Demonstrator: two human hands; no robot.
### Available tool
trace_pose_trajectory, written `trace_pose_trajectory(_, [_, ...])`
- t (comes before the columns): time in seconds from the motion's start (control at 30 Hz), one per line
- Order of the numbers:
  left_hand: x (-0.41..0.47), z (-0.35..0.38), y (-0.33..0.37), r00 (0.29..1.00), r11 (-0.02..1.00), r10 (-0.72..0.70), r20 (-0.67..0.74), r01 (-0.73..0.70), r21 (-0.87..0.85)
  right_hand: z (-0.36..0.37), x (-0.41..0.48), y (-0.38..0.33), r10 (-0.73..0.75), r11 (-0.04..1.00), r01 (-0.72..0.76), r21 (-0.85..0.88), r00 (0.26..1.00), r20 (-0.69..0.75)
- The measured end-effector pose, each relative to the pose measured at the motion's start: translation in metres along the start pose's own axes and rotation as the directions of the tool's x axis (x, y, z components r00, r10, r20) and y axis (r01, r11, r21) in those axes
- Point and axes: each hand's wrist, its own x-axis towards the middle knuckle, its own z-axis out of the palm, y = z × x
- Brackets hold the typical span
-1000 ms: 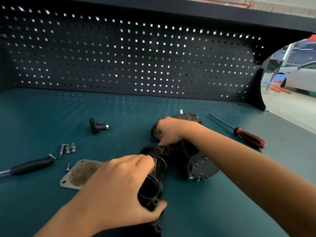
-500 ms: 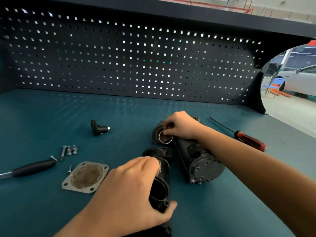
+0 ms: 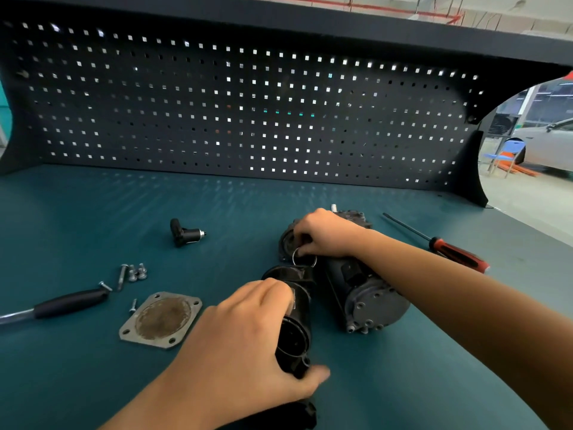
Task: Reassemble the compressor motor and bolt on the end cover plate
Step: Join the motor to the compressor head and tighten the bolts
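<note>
The compressor motor (image 3: 372, 299) lay on its side near the centre of the bench (image 3: 93, 218). The left hand (image 3: 242, 352) still gripped the black housing (image 3: 297, 280) beside the motor, and the housing's near end was cut off. The end cover plate (image 3: 161, 319) lay unmoved further left. The right hand (image 3: 325, 234) still pinched a metal ring (image 3: 313, 262), probably at the motor's hidden far end.
</note>
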Motion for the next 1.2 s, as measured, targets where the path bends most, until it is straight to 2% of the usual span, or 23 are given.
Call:
trace_pose_trajectory(0.17, [-0.002, -0.001, -0.009, 0.981, 0.998, -0.059, 0.184, 0.065, -0.024, -0.008, -0.004, 0.005, 0.066, 0.987, -0.070, 0.142, 0.997, 0.035])
trace_pose_trajectory(0.43, [0.001, -0.011, -0.021, 0.948, 0.981, -0.012, 0.319, 0.073, -0.180, -0.016, 0.003, -0.004, 0.077, 0.996, -0.083, 0.017, 0.973, 0.218])
trace_pose_trajectory(0.6, [0.001, -0.010, -0.023, 0.945, 0.976, 0.004, 0.326, 0.068, -0.208, -0.014, -0.001, -0.003, 0.096, 0.993, -0.105, 0.048, 0.983, 0.155])
trace_pose_trajectory(1.0, [0.002, -0.010, -0.022, 0.944, 0.972, -0.022, 0.330, 0.097, -0.213, -0.010, 0.000, -0.007, 0.122, 0.990, -0.133, 0.049, 0.976, 0.180])
trace_pose_trajectory(1.1, [0.001, -0.010, -0.022, 0.946, 0.978, -0.006, 0.325, 0.073, -0.195, -0.009, 0.003, -0.010, 0.118, 0.992, -0.125, 0.022, 0.974, 0.193])
trace_pose_trajectory(1.2, [0.001, -0.011, -0.023, 0.941, 0.982, 0.042, 0.336, 0.022, -0.185, -0.006, 0.000, -0.005, 0.093, 0.989, -0.108, 0.098, 0.984, 0.150])
